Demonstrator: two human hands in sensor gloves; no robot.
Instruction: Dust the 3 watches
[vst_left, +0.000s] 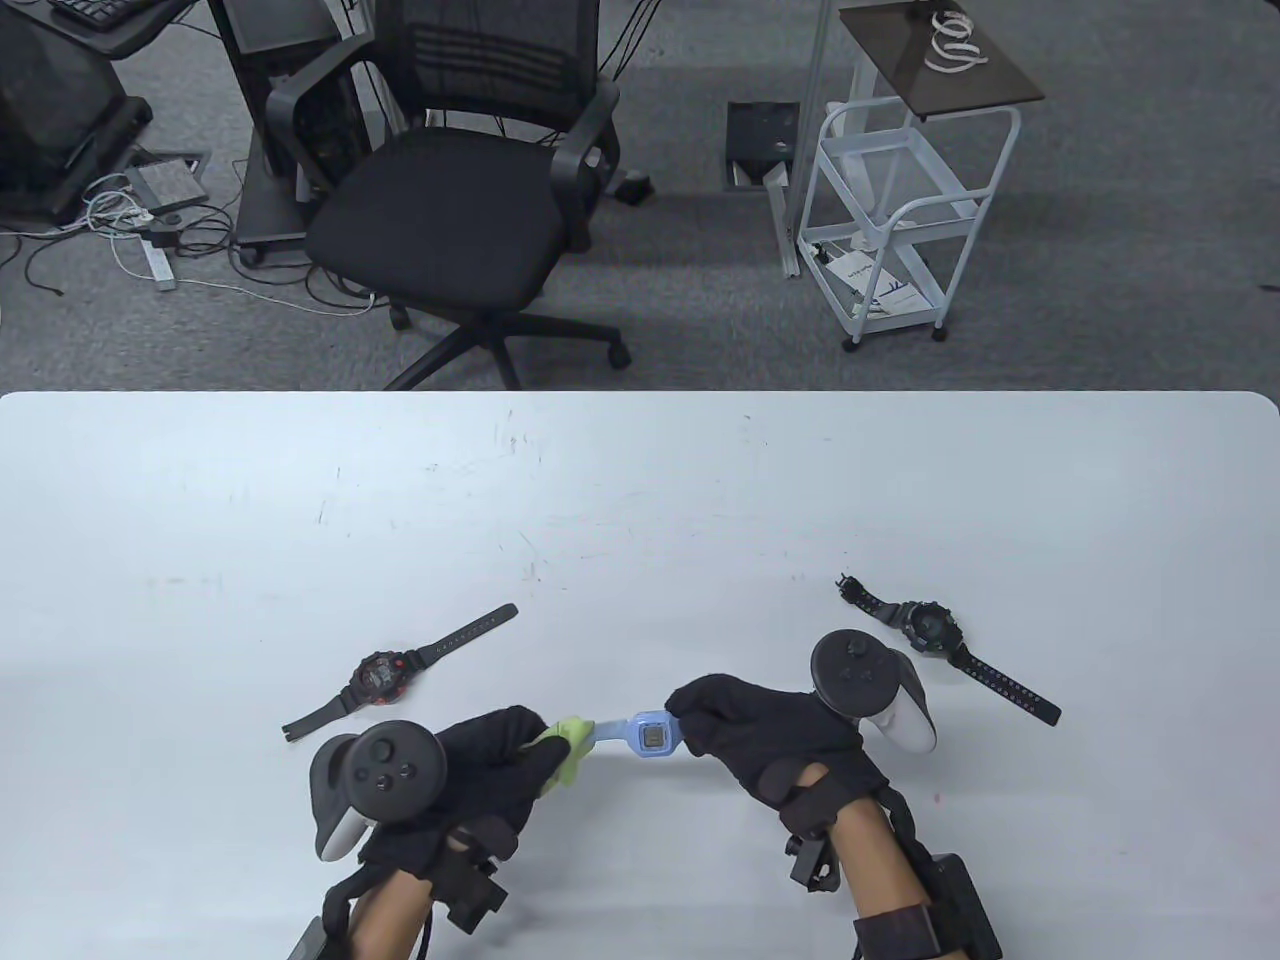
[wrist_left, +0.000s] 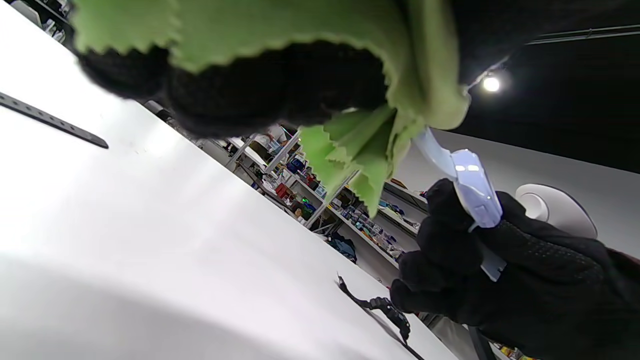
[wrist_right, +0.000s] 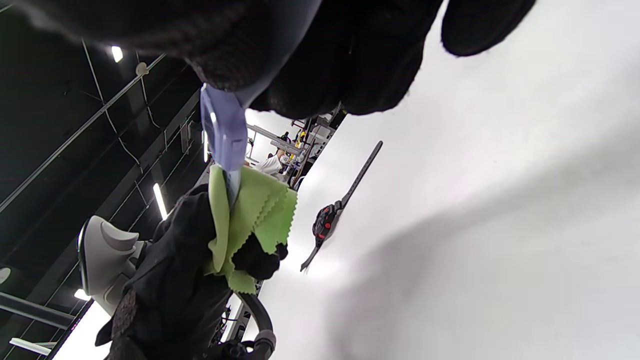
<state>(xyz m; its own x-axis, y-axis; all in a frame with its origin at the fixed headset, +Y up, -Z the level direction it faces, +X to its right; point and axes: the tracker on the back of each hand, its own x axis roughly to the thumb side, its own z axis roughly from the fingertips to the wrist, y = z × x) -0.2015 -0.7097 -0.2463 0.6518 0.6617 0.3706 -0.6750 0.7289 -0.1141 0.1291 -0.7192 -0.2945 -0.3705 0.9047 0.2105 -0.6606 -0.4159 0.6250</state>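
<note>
A light blue watch hangs above the table between both hands. My right hand grips one strap end of it. My left hand pinches a green cloth around the other strap. A black watch with a red face lies flat to the left. Another black watch with a dark face lies flat to the right.
The white table carries only the two black watches. Beyond its far edge stand an office chair and a white wire cart on grey carpet.
</note>
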